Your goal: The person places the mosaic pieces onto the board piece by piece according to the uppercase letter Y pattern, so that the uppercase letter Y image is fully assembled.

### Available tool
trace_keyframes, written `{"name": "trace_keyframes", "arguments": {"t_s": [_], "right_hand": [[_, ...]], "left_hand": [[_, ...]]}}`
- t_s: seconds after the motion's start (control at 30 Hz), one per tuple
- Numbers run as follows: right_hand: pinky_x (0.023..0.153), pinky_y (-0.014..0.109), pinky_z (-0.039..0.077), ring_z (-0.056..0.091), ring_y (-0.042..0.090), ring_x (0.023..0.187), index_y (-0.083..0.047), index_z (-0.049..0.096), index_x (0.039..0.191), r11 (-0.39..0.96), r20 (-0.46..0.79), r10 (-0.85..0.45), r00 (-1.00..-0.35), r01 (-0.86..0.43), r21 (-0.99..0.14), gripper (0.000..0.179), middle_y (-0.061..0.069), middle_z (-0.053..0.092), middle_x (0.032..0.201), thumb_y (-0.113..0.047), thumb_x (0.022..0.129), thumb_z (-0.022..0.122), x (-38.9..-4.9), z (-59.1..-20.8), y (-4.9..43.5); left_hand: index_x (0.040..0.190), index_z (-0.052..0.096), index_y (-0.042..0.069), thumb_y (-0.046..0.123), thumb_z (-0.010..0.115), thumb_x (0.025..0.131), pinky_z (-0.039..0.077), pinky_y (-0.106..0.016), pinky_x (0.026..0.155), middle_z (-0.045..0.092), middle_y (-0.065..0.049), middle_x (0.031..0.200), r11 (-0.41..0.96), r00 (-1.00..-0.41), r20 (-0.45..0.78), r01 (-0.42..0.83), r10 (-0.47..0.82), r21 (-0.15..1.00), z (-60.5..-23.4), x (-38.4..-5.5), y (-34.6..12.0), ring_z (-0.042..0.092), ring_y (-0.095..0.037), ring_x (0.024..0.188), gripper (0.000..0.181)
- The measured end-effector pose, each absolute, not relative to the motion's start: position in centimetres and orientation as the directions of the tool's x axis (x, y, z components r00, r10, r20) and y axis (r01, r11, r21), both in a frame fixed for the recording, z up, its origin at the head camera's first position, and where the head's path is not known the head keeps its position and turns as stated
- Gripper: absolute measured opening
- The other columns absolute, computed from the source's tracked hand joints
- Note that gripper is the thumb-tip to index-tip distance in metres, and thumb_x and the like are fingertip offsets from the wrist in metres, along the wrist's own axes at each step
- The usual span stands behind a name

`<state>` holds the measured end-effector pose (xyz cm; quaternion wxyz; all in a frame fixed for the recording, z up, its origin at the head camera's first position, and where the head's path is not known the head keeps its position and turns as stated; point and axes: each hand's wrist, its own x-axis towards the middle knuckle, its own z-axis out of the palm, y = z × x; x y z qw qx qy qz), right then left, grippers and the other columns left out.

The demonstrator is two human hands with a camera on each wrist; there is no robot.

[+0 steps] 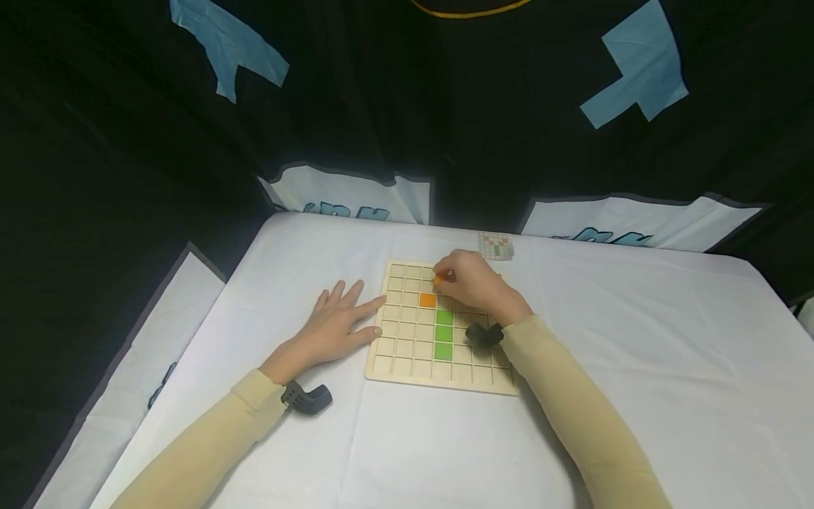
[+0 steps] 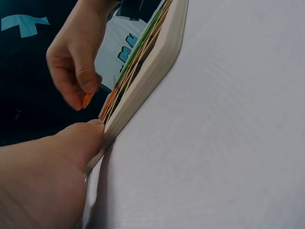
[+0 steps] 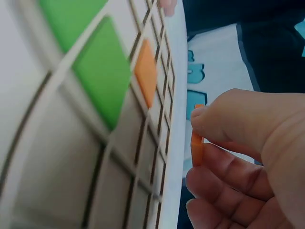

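A wooden grid board (image 1: 407,369) lies flat on the white table, with square cells across it. Several green tiles (image 1: 444,334) fill a column of cells near its middle, and an orange tile (image 1: 428,300) sits one cell up and to the left of them. Above the board's far part, my right hand (image 1: 473,283) pinches another orange tile (image 3: 197,143) between thumb and fingers, apart from the board in the right wrist view. My left hand (image 1: 333,325) rests with fingers spread at the board's left edge, its thumb (image 2: 90,131) touching that edge.
A small card (image 1: 496,246) with a coloured grid pattern lies beyond the board, near the table's far edge. White cloth (image 1: 636,353) covers the table. Dark curtains (image 1: 381,106) with blue tape pieces (image 1: 642,67) hang behind it.
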<state>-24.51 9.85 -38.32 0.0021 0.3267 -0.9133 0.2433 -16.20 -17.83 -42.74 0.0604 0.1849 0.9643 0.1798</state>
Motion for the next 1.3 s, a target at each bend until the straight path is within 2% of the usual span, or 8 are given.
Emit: {"name": "trace_keyframes", "arguments": {"t_s": [0.17,0.37,0.57,0.8,0.97,1.23,1.3], "right_hand": [[0.073,0.031,0.048,0.053,0.019,0.078,-0.011,0.066,0.071,0.664,0.152,-0.612,-0.776,-0.608,-0.435,0.019,0.005,0.065,0.079,-0.005,0.088,0.07,-24.9,-37.9,8.5],[0.082,0.035,0.055,0.06,0.02,0.085,-0.009,0.073,0.081,0.664,0.119,-0.609,-0.784,-0.586,-0.464,0.008,0.007,0.073,0.09,-0.005,0.088,0.072,-25.3,-37.8,7.4],[0.08,0.034,0.051,0.054,0.021,0.083,-0.008,0.067,0.072,0.669,0.069,-0.609,-0.79,-0.559,-0.49,0.018,0.006,0.066,0.082,-0.006,0.09,0.072,-25.4,-38.2,6.4],[0.096,0.037,0.055,0.06,0.021,0.093,-0.006,0.075,0.088,0.707,0.014,-0.579,-0.815,-0.51,-0.49,0.004,0.007,0.074,0.099,-0.005,0.09,0.072,-25.4,-38.6,5.4],[0.102,0.038,0.054,0.062,0.022,0.1,-0.006,0.078,0.1,0.722,-0.008,-0.571,-0.821,-0.498,-0.48,0.013,0.008,0.075,0.107,-0.004,0.089,0.071,-25.4,-39.0,4.8],[0.108,0.039,0.051,0.065,0.023,0.109,-0.007,0.078,0.11,0.75,-0.042,-0.547,-0.836,-0.467,-0.468,0.023,0.008,0.076,0.114,-0.004,0.088,0.071,-25.6,-39.4,4.4],[0.106,0.038,0.052,0.065,0.023,0.107,-0.008,0.078,0.107,0.752,-0.044,-0.547,-0.836,-0.468,-0.464,0.021,0.007,0.075,0.111,-0.003,0.088,0.072,-25.7,-39.4,4.4]], "left_hand": [[0.157,0.042,0.025,0.047,0.056,0.101,0.007,-0.074,0.122,0.02,-0.025,0.168,0.867,-0.924,-0.055,0.333,0.378,0.371,-42.6,-16.3,-17.8,0.008,-0.056,0.154,0.062],[0.157,0.041,0.027,0.048,0.056,0.101,0.006,-0.073,0.122,0.019,-0.025,0.169,0.869,-0.923,-0.062,0.334,0.38,0.365,-42.9,-16.6,-17.9,0.007,-0.055,0.155,0.062],[0.157,0.041,0.027,0.048,0.056,0.101,0.007,-0.074,0.122,0.02,-0.025,0.168,0.868,-0.92,-0.058,0.343,0.387,0.36,-43.0,-16.5,-18.0,0.008,-0.056,0.155,0.062],[0.157,0.041,0.027,0.048,0.056,0.101,0.006,-0.074,0.122,0.019,-0.026,0.168,0.86,-0.917,-0.06,0.346,0.395,0.375,-42.8,-16.4,-18.1,0.007,-0.056,0.154,0.062],[0.157,0.041,0.027,0.048,0.056,0.101,0.007,-0.073,0.122,0.019,-0.025,0.168,0.864,-0.918,-0.065,0.342,0.392,0.369,-42.7,-16.4,-18.0,0.008,-0.055,0.155,0.062],[0.157,0.041,0.026,0.049,0.056,0.101,0.006,-0.073,0.122,0.019,-0.025,0.169,0.864,-0.919,-0.065,0.34,0.39,0.371,-42.8,-16.3,-18.0,0.007,-0.056,0.154,0.062],[0.157,0.041,0.027,0.049,0.056,0.101,0.006,-0.073,0.122,0.018,-0.025,0.169,0.865,-0.919,-0.065,0.34,0.389,0.369,-42.7,-16.3,-18.1,0.007,-0.056,0.154,0.062]]}}
